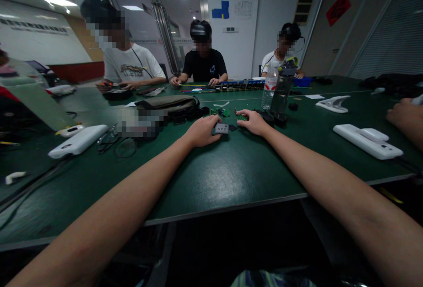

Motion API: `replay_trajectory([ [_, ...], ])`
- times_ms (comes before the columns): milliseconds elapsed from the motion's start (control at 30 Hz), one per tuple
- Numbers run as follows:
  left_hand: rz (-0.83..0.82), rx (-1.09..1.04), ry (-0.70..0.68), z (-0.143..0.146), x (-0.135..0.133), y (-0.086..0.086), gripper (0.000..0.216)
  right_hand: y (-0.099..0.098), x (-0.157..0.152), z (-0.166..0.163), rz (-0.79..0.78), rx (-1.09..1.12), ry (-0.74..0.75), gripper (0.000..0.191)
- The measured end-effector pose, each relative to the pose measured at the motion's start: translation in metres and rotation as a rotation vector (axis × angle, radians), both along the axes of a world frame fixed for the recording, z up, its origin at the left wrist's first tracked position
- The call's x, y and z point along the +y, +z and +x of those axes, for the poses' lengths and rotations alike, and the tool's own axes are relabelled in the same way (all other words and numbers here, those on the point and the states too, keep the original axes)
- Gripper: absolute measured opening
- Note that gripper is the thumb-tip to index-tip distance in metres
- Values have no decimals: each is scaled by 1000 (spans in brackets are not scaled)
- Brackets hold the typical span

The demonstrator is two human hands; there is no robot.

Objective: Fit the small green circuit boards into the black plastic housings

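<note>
Fingers of both hands curve at the green bench (228, 170), where a dark bag (170, 103) lies left of and beyond the grey block (221, 128). Left hand (205, 131) pinches that block's left end; right hand (253, 122) bends round a green circuit board (241, 118) right of the block, whether pinching I cannot tell. Edge-only contact should spare the board; best avoid nudging the black piece (233, 127) just right of the block.

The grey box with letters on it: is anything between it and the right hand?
Yes: a small black piece lies on the table between the grey box and the right hand, which is at a green circuit board.
</note>
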State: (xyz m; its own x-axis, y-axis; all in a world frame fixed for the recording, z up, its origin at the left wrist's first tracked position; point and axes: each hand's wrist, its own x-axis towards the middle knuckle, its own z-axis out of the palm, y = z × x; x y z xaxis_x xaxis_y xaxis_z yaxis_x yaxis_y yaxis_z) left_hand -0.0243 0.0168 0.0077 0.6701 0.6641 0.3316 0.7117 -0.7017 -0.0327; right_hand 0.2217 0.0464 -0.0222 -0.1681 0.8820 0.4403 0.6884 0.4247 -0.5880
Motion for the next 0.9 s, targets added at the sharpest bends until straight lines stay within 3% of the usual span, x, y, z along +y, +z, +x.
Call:
replay_trajectory([
  [200, 4, -13, -15, 0, 1, -1, 34, -2, 1, 0, -12, 21, 4, 43],
  [467, -2, 3, 6, 0, 0, 0, 35, -3, 5, 1, -40, 88, 18, 30],
  [900, 2, -11, -8, -1, 1, -1, 35, 1, 3, 0, 31, 61, -32, 28],
])
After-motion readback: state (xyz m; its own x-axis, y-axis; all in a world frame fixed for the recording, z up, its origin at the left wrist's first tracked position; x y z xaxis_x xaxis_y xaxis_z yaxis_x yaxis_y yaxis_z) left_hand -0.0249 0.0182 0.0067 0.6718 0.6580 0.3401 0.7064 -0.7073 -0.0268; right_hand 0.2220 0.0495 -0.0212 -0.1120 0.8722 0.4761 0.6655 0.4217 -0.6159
